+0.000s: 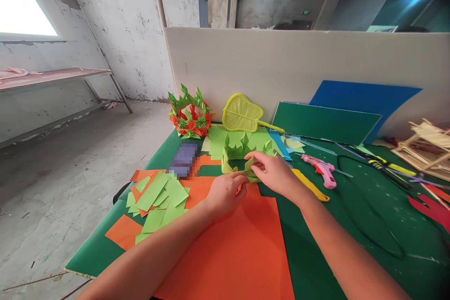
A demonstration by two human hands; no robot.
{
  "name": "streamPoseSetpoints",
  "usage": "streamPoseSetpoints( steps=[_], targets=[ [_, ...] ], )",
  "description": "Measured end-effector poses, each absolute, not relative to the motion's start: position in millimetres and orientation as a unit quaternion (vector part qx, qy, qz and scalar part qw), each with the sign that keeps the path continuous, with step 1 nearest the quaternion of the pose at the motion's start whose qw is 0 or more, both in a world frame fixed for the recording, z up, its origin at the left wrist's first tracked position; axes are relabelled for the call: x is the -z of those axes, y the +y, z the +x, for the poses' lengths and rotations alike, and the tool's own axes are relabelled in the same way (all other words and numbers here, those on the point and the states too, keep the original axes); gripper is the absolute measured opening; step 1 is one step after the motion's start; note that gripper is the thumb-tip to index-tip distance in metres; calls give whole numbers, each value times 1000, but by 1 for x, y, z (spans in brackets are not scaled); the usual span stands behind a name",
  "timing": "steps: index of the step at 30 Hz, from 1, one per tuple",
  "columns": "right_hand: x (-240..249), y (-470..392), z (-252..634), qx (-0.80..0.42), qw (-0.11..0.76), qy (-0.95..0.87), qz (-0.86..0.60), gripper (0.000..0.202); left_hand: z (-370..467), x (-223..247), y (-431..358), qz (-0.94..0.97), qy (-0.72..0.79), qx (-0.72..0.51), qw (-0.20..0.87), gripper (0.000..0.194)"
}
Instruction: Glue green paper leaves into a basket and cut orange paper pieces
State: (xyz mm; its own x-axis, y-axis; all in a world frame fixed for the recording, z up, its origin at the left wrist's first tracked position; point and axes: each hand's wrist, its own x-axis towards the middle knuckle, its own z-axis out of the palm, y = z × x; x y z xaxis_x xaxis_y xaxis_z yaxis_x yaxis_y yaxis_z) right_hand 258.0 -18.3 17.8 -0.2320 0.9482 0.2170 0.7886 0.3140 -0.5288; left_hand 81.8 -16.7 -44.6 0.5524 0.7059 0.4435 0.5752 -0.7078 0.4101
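A light green folded-paper crown with pointed tips stands at the far end of a large orange paper sheet. My left hand is closed on the crown's near lower edge, thumb and fingers pressed together. From the right, my right hand pinches the near rim of the same crown, its fingertips partly over the inside. Part of the crown's near right side is hidden behind my fingers. Cut green paper pieces lie in a loose pile left of my left hand, mixed with orange pieces.
A finished-looking red and green paper crown stands at the back left, beside a yellow leaf-shaped fan. Right of my hands lie a yellow cutter and a pink glue gun with its cord. A beige partition closes the table's back.
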Motion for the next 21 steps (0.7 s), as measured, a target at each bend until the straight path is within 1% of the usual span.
streamPoseSetpoints(
  steps=[2,4,6,8,9,10,12,14,16,18,21],
  targets=[
    [-26,-24,259,-126,249,-771,-573,41,81,43,-17,874,365,-299,113,22],
    [-39,-32,264,-80,255,-768,-582,44,80,40,-18,874,357,-309,116,20],
    [-53,-40,273,-42,267,-753,-599,33,77,35,-18,872,329,-344,111,17],
    [-61,-45,286,-31,250,-734,-630,22,72,31,-16,862,280,-410,101,15],
    [-62,-45,292,-43,233,-733,-638,20,69,29,-15,849,254,-452,99,15],
    [-61,-45,297,-65,210,-737,-640,23,66,27,-13,832,235,-493,100,15],
    [-52,-41,304,-132,148,-747,-635,37,59,23,-9,794,218,-557,114,14],
    [-40,-34,303,-199,88,-752,-622,51,53,21,-3,764,224,-593,125,15],
    [-28,-28,296,-227,57,-756,-611,54,50,19,2,746,228,-611,135,15],
    [-20,-22,285,-211,52,-765,-606,49,48,19,5,739,218,-620,147,13],
    [-15,-18,274,-166,71,-770,-612,27,47,17,6,736,213,-624,153,9]
  ],
)
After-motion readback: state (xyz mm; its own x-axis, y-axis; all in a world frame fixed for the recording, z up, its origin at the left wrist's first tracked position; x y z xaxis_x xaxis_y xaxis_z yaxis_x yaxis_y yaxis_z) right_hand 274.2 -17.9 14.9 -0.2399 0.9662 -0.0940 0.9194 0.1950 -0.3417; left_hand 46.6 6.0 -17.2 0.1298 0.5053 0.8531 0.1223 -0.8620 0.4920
